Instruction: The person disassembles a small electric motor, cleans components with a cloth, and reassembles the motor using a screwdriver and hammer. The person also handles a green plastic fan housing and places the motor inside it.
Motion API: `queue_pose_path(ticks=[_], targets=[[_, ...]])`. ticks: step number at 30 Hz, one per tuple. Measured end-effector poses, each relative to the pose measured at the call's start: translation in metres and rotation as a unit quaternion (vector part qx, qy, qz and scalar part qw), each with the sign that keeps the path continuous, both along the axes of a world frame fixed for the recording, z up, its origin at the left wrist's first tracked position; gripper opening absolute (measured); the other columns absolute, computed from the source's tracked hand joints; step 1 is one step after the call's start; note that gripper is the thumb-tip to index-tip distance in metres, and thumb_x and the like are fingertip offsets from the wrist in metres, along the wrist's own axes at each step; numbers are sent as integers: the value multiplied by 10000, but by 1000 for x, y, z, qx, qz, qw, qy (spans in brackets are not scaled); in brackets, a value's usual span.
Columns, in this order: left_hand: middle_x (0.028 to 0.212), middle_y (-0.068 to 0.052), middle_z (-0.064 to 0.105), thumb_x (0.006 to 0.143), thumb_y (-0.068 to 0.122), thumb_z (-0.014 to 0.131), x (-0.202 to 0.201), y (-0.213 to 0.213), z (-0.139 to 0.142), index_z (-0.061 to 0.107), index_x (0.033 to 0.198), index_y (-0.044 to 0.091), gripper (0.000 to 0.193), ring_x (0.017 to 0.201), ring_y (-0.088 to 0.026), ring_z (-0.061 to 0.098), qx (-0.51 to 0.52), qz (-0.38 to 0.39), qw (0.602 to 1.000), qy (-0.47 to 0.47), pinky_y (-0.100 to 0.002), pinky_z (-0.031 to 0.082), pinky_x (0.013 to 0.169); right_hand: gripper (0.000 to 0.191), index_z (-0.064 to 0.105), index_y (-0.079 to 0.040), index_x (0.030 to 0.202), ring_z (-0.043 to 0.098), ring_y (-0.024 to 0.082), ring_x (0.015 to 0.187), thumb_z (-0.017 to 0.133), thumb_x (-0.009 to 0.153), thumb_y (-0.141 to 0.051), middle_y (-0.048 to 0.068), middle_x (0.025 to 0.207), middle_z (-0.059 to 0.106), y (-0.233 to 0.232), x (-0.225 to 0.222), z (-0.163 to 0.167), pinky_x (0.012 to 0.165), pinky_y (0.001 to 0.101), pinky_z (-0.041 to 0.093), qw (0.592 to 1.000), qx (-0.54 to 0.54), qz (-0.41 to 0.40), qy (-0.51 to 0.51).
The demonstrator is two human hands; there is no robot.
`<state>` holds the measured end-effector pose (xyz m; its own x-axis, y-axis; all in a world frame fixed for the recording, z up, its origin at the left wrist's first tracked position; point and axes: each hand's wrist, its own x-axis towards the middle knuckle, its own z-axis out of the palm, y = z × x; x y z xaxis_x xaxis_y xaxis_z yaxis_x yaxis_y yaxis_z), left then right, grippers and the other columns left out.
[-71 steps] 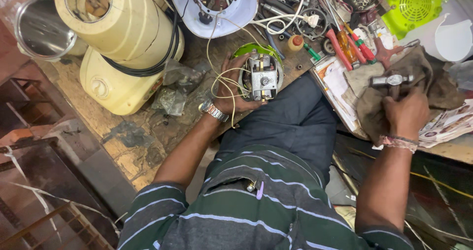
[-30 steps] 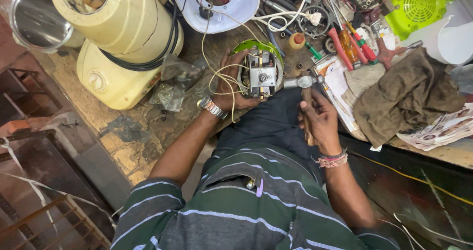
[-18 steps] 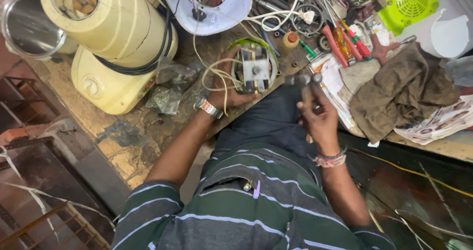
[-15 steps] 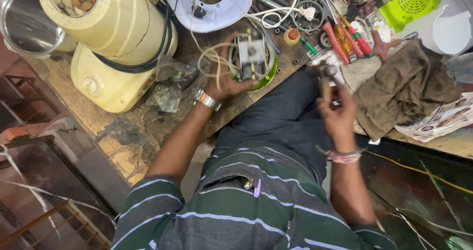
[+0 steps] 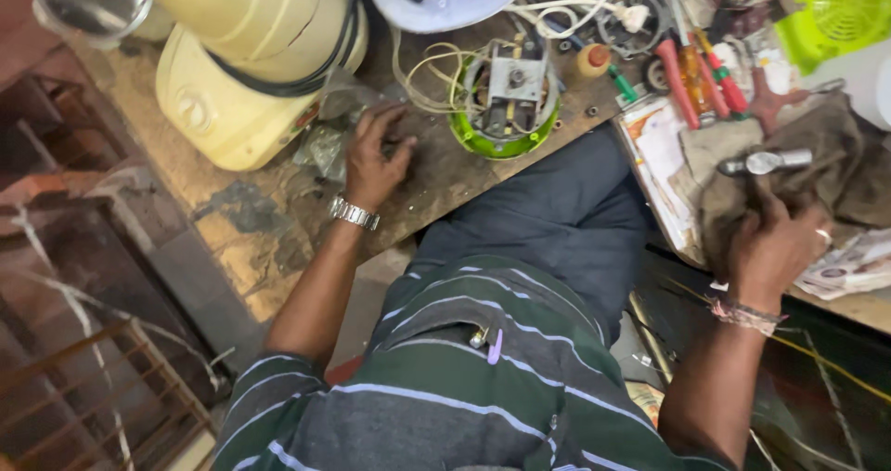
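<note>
The left hand [image 5: 376, 155] is resting open, grip released, on the worktop [image 5: 445, 169] beside the green-based motor [image 5: 506, 95], while the right hand [image 5: 775, 239] is grasping a brown rag [image 5: 835, 169] under a small hammer [image 5: 766, 163].

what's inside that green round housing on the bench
Inside the green round housing sits a metal motor core with pale wires looping out to the left. Whatever lies beneath the core is hidden. Neither hand touches it.
</note>
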<state>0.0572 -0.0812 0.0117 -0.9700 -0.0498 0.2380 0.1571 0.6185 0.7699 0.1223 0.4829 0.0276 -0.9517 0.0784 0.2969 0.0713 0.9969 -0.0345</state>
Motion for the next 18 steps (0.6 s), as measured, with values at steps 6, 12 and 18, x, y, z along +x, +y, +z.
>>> queue_pose_path(ticks=[6,12,18], targets=[[1036,-121,700,879,90,795,11,11,16,717,1122,59,257,830,-266,695,44,97,992,-67,-373,537,721,122,757,2,1111,637,235,930,745,993,-27,132,1013,683,-95,-49,-14,803,343,505,942,-313,118,26],[1026,-115,702,890,75,789,7,63,27,706,1112,41,240,876,-270,705,43,32,996,68,-363,556,745,176,797,-47,1045,645,361,778,779,901,-147,194,851,663,-199,-126,-37,711,452,498,937,-320,141,-18],[1137,-148,685,869,193,822,10,84,44,642,1239,39,439,1011,-296,691,91,37,994,40,-387,565,865,180,787,-52,1004,663,415,843,732,870,-158,227,908,681,-218,-152,-46,759,503,517,960,-235,144,-56]])
